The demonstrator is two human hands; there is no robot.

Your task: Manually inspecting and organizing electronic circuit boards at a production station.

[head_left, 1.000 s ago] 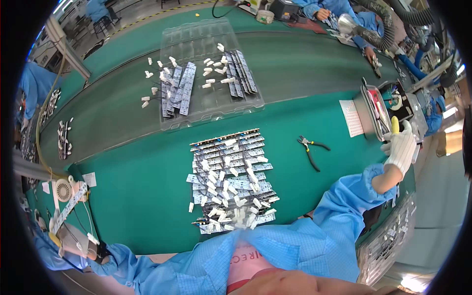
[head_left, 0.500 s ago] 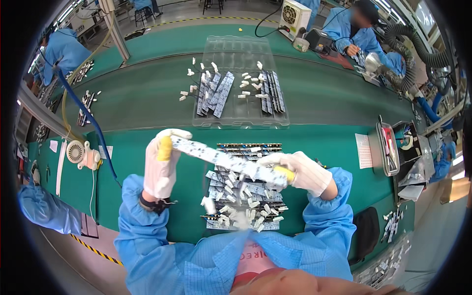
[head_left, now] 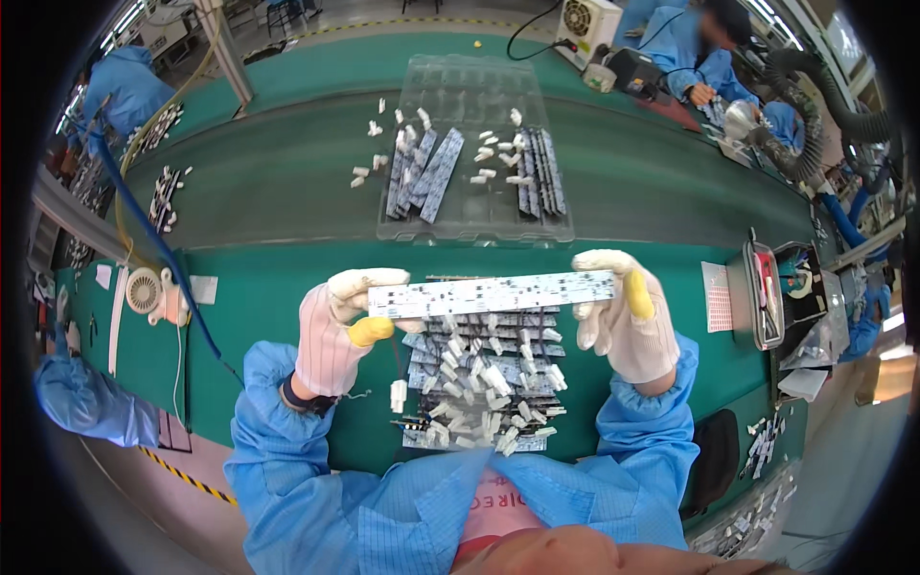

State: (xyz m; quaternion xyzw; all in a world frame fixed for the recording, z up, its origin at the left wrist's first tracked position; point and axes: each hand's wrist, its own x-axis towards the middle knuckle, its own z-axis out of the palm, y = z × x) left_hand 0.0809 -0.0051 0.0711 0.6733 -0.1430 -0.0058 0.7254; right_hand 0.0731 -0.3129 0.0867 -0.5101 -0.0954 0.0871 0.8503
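Between my two gloved hands a long, narrow circuit board (head_left: 491, 294) is held nearly level, its pale side with small dark parts facing me. My left hand (head_left: 353, 311) grips the left end, a yellow-tipped thumb along the lower edge. The right end is gripped by my right hand (head_left: 628, 307), its yellow-tipped thumb near the board's edge. Below the board, close to my body, lies a pile of similar circuit boards (head_left: 431, 356) with many white plug connectors (head_left: 496, 379) on short wires. One white connector (head_left: 399, 395) hangs at the pile's left side.
Beyond the green mat, a clear plastic tray (head_left: 489, 232) holds two groups of boards. A small fan (head_left: 146, 292) stands at the left with a blue hose (head_left: 158, 244) beside it. At the right sits a metal box (head_left: 762, 297) of tools. Co-workers sit at the far corners.
The board has swung from a slant, right end low, to nearly level. My right hand has risen and moved outward; my left hand has dropped slightly.
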